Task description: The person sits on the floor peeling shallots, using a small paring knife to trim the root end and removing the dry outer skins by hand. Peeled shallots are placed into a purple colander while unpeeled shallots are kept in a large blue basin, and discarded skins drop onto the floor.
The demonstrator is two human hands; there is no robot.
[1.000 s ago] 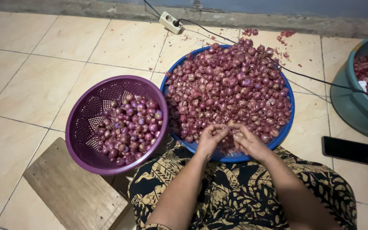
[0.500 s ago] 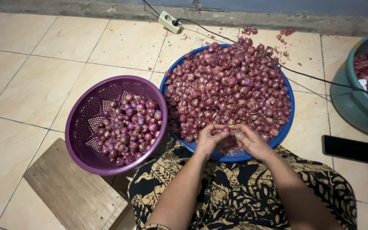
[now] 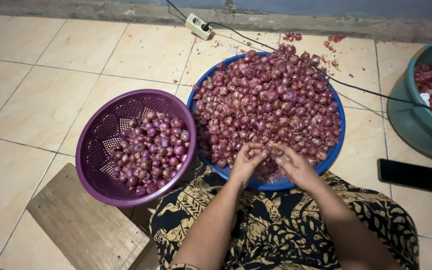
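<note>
A blue basin (image 3: 337, 142) in front of me is heaped with small red shallots (image 3: 271, 100). Over its near edge, my left hand (image 3: 246, 162) and my right hand (image 3: 296, 165) meet, fingertips pinching one shallot (image 3: 267, 149) between them. To the left stands a purple perforated basket (image 3: 101, 145) holding a smaller pile of peeled, shinier shallots (image 3: 151, 150). My lap is covered by black cloth with a yellow leaf print.
A teal tub (image 3: 406, 110) with shallot skins stands at the right. A black phone (image 3: 408, 175) lies on the tiled floor. A white power strip (image 3: 198, 26) with a black cable sits at the far wall. A wooden board (image 3: 83, 225) lies at lower left.
My hands have shifted slightly over the basin's near edge and keep working a shallot between the fingertips. The basin and basket have not moved.
</note>
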